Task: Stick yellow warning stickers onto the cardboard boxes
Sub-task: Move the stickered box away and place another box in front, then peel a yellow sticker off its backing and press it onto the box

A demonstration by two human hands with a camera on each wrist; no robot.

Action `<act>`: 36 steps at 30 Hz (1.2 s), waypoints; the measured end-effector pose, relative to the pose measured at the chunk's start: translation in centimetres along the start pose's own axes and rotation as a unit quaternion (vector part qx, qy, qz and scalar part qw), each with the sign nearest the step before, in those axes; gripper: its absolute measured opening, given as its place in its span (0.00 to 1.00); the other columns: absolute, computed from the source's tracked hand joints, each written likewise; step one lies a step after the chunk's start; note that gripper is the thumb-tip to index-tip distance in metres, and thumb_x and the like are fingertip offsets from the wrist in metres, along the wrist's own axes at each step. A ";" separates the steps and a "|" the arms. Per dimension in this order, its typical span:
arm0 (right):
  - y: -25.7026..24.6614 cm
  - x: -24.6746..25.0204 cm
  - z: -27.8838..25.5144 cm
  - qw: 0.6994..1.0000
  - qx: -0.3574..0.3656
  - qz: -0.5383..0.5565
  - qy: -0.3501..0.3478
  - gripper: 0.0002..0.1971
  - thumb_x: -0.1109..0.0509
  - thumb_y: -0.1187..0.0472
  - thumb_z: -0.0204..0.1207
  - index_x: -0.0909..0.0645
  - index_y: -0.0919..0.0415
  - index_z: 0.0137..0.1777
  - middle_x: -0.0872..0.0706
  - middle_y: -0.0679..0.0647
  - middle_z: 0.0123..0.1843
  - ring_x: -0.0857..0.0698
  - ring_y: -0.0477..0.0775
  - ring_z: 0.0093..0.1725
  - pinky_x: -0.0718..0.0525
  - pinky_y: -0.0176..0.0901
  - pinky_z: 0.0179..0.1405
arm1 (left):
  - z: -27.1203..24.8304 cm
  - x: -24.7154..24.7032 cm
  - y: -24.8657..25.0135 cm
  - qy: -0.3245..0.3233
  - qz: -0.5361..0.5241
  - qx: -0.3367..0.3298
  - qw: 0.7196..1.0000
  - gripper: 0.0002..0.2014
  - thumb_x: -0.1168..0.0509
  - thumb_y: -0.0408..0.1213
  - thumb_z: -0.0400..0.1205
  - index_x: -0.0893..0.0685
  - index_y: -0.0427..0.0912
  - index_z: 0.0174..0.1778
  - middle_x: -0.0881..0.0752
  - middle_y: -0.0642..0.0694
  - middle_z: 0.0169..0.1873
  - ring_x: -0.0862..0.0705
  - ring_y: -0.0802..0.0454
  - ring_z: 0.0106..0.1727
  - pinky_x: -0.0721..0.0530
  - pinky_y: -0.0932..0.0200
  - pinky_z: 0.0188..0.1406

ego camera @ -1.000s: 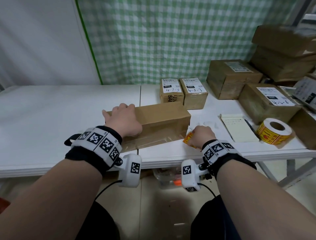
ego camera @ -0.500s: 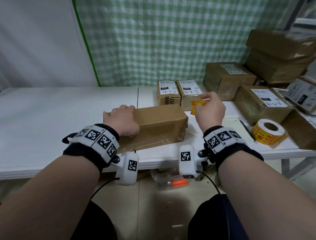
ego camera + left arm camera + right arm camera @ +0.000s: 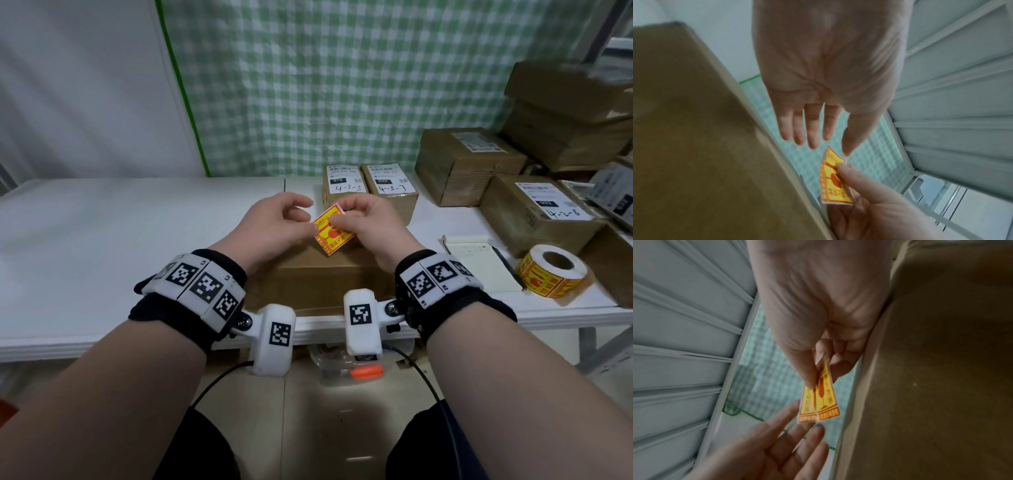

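While half a second ago the left hand [image 3: 270, 222] lay on top of the plain cardboard box [image 3: 322, 281] and the right hand [image 3: 371, 222] held the sticker alone out to the right, the left hand has now lifted off the box and come in beside the right, and both hover above the box's top. The yellow warning sticker [image 3: 334, 234] is pinched at its far end between the right thumb and fingers, tilted, with its printed face up toward the head camera. The left hand's grip is spread: its fingers [image 3: 812, 129] are straight and slightly apart, the thumb tip just beside the sticker's near corner, and I cannot tell whether it touches. The box sits at the near edge of the white table [image 3: 120, 233], its front face close to that edge. To the left of the box the table top runs wide and bare to the wall. Behind the hands stand two small labelled boxes [image 3: 370, 192], near the sticker. To the right lie a notepad [image 3: 479, 263] and the sticker roll [image 3: 551, 270], with larger boxes [image 3: 537, 212] crowding the far right edge.
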State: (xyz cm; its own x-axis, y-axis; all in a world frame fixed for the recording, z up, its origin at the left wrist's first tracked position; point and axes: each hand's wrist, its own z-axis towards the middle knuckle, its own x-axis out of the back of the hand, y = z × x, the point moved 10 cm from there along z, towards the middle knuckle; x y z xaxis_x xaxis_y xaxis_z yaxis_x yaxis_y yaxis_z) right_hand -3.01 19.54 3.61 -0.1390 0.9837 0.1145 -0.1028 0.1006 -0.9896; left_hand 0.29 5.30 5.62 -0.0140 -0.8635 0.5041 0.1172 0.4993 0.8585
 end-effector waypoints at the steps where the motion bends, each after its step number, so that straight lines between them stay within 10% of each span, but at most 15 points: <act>1: 0.1 -0.3 0.2 1.000 0.002 0.004 -0.006 0.09 0.28 0.71 0.72 0.19 0.56 0.44 0.12 0.56 0.39 0.12 0.43 0.31 0.16 0.35 0.33 | 0.1 0.0 0.0 0.011 -0.047 -0.001 0.999 0.17 0.27 0.33 0.74 0.20 0.44 0.59 0.13 0.47 0.45 0.14 0.51 0.48 0.20 0.59 0.51; 10: 1.1 -0.1 0.5 0.990 -0.027 0.135 0.006 0.04 0.33 0.67 0.78 0.20 0.63 0.42 0.17 0.55 0.34 0.21 0.46 0.28 0.22 0.31 0.25 | 0.8 -0.7 -2.9 0.089 -0.281 0.011 0.955 0.14 0.38 0.18 0.79 0.24 0.43 0.35 0.17 0.43 0.36 0.15 0.49 0.39 0.15 0.68 0.31; 36: 0.8 -1.4 -0.1 0.998 -0.003 0.024 -0.066 0.08 0.32 0.71 0.75 0.18 0.63 0.35 0.18 0.49 0.23 0.25 0.41 0.21 0.30 0.29 0.18 | 0.2 -0.7 -3.1 0.093 -0.277 0.001 0.956 0.13 0.29 0.22 0.74 0.16 0.46 0.45 0.12 0.41 0.46 0.12 0.50 0.37 0.12 0.62 0.42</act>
State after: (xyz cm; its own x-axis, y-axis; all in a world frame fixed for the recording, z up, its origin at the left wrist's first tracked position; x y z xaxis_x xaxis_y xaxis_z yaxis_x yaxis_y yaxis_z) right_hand -2.82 18.31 2.62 -0.2716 0.9593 0.0768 -0.0873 0.0549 -0.9947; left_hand -0.26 4.31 2.61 0.1030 -0.9933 -0.0531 0.1415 -0.0382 0.9892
